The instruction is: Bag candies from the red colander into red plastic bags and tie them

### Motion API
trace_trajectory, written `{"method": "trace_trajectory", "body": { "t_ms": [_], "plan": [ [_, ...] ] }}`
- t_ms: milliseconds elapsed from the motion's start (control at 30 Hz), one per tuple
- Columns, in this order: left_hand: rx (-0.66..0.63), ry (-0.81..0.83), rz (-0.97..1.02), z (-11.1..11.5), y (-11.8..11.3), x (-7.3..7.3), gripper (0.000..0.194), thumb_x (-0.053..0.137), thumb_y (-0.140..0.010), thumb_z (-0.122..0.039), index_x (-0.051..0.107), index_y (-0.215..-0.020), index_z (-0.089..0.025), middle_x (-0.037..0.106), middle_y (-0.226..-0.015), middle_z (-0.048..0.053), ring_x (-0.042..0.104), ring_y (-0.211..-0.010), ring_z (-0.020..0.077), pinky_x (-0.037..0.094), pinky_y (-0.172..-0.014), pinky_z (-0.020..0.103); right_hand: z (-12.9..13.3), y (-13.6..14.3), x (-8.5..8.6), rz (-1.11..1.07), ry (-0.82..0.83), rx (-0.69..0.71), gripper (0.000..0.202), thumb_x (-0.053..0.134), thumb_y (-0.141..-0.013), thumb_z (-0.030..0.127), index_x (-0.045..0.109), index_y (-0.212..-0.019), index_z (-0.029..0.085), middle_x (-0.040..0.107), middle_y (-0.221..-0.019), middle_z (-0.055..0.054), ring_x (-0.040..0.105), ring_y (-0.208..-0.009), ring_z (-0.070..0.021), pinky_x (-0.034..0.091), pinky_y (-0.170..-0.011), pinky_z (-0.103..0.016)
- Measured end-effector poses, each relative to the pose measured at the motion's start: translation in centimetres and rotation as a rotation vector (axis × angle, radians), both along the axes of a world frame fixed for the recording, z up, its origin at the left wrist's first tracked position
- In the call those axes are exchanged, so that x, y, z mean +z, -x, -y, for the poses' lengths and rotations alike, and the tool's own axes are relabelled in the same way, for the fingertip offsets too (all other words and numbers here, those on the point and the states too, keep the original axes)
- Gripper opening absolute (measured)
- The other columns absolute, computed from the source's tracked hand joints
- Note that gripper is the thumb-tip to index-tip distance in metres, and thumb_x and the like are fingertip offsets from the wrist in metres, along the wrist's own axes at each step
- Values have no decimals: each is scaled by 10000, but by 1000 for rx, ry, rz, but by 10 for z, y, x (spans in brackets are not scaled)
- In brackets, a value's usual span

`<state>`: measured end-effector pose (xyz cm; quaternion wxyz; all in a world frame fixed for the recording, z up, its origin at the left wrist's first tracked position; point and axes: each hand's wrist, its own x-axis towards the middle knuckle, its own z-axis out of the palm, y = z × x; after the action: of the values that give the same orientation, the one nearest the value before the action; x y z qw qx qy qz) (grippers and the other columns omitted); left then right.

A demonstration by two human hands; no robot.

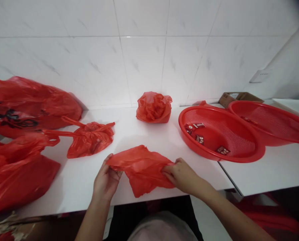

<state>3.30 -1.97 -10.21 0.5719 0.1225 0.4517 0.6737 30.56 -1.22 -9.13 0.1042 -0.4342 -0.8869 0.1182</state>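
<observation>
A thin red plastic bag (144,169) is stretched between my two hands over the front edge of the white table. My left hand (106,180) grips its left end, thumb on top and fingers underneath. The bag's right side is pinched in my right hand (180,174), whose fingers are curled into the plastic. The bag looks flat and crumpled, its lower corner hanging down toward me. To my right, a red plastic colander (222,130) holds several small dark wrapped packets (199,139).
A second red colander (272,120) stands behind the first, near a cardboard box (239,97). Against the wall sits a bunched red bag (154,107). At left lie a tied red bag (91,139) and larger full bags (33,103). A seam (231,177) divides the tabletop.
</observation>
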Motion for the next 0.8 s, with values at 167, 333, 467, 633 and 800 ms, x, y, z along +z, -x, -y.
{"method": "trace_trajectory", "body": {
  "t_ms": [167,333,467,633,800],
  "plan": [
    [62,-114,-883,7,0,-18,562,641,-800,-255,473,-1336,-285,556,-1178,68,596,-975,211,545,-848,441,1,-8,13,-12,-77,-138,424,508,-863,157,579,-1280,151,676,-637,-33,557,-581,-188,356,-830,-402],
    [107,-559,-1776,3,-23,0,508,622,-863,-217,510,-1357,-261,369,-1475,136,358,-1358,332,357,-1079,533,10,6,30,-92,-52,-3,433,480,-869,111,550,-1292,177,693,-833,-48,607,-778,-193,343,-859,-391],
    [-163,-643,-2028,-14,-29,21,307,525,-929,-209,651,-1201,-278,520,-1395,80,487,-1237,302,431,-1003,479,23,5,45,-152,-88,207,382,424,-916,110,606,-1226,239,652,-920,-47,577,-871,-177,337,-944,-398],
    [-628,-365,-2172,-31,-27,19,376,629,-875,-314,638,-1245,-249,617,-1326,67,582,-1083,314,488,-859,464,37,-11,58,-205,-68,288,423,388,-972,127,556,-1319,302,620,-1195,-72,539,-1122,-170,324,-1013,-390],
    [-781,-294,-2144,-26,-35,3,454,691,-809,-336,637,-1238,-199,576,-1382,110,554,-1160,346,461,-904,488,44,-23,62,-178,-39,274,433,375,-959,83,596,-1266,294,528,-1396,-77,518,-1195,-163,296,-1067,-430]
  ]
}}
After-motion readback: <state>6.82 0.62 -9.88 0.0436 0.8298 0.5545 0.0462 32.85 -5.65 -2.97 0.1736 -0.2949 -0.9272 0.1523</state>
